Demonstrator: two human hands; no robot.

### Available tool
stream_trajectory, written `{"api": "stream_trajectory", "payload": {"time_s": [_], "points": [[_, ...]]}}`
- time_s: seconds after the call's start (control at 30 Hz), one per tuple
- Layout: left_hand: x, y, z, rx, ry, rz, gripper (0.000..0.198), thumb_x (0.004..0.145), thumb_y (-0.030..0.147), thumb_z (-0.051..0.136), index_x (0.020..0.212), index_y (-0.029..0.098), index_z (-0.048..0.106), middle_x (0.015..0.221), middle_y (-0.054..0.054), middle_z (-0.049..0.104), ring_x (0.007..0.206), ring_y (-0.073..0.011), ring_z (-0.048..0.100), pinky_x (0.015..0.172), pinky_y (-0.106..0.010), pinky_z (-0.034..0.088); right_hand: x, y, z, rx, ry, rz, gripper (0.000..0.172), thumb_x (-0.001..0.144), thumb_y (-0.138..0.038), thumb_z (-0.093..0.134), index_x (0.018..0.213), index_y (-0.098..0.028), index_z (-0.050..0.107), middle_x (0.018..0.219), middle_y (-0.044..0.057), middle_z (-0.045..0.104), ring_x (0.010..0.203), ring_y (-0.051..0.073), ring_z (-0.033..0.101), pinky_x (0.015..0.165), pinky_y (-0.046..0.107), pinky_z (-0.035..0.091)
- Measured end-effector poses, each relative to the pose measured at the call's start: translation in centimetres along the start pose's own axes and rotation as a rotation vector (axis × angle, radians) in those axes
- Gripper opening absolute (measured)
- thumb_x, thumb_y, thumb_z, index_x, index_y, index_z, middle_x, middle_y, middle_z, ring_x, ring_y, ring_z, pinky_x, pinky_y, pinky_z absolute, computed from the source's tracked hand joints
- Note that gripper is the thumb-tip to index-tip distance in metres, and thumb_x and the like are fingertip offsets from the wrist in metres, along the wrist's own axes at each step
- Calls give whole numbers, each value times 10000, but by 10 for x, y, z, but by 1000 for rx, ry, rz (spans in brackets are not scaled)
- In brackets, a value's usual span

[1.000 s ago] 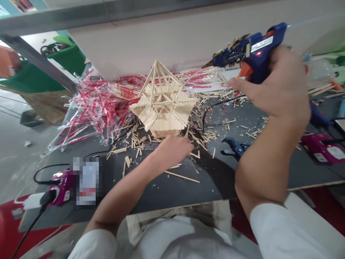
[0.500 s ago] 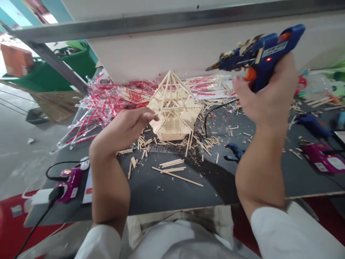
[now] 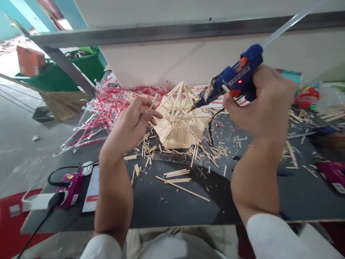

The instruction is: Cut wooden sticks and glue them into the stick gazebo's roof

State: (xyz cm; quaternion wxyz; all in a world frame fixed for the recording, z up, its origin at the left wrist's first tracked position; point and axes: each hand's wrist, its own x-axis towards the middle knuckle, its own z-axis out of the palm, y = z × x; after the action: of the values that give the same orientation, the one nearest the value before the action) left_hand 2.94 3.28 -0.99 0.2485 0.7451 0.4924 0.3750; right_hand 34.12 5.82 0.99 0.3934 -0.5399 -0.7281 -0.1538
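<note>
A model pavilion [image 3: 180,138] built of thin wooden sticks stands at the middle of the table, with a pointed frame on top and a slatted, flared roof below. My left hand [image 3: 133,120] is at its left side, fingers closed on a short wooden stick [image 3: 153,101] that points up. In my right hand [image 3: 265,97] is a blue hot glue gun [image 3: 234,77] with orange parts and a lit red light. Its nozzle slants down to the left, close to the right side of the model's upper frame; whether it touches cannot be made out.
Plastic wrappers with red strips [image 3: 104,115] pile up at the back left. Loose sticks [image 3: 178,176] and offcuts litter the dark table [image 3: 188,212]. A purple power strip [image 3: 70,187] and a phone [image 3: 91,190] lie at left. A blurred hand [image 3: 334,144] shows at far right.
The glue gun has come down and left, its nozzle now tilted down by the model. My left hand now shows a short stick in its fingers. The view has shifted slightly.
</note>
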Motion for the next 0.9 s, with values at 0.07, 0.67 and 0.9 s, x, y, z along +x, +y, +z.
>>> {"api": "stream_trajectory", "payload": {"time_s": [0.07,0.67,0.9], "points": [[3,-3,2,-22,49,-14,115,1035,330,554,1081,227,577,997,-48,783,885,-166,743,765,-308,550,-2,0,1,13,-53,-1,204,752,-256,646,943,-286,581,894,41,629,895,311,654,795,461,512],[22,1,18,-143,175,95,66,883,222,766,906,175,726,803,15,695,682,-91,630,631,-232,520,-3,0,5,-92,-102,-94,348,774,-276,658,1119,-233,658,988,90,751,933,323,727,787,412,514],[16,3,11,-76,136,99,101,931,304,692,925,204,689,845,-14,703,699,-124,651,661,-258,542,1,-4,-9,-82,-32,-56,277,716,-305,679,978,-259,603,872,72,724,798,305,676,722,420,491]]}}
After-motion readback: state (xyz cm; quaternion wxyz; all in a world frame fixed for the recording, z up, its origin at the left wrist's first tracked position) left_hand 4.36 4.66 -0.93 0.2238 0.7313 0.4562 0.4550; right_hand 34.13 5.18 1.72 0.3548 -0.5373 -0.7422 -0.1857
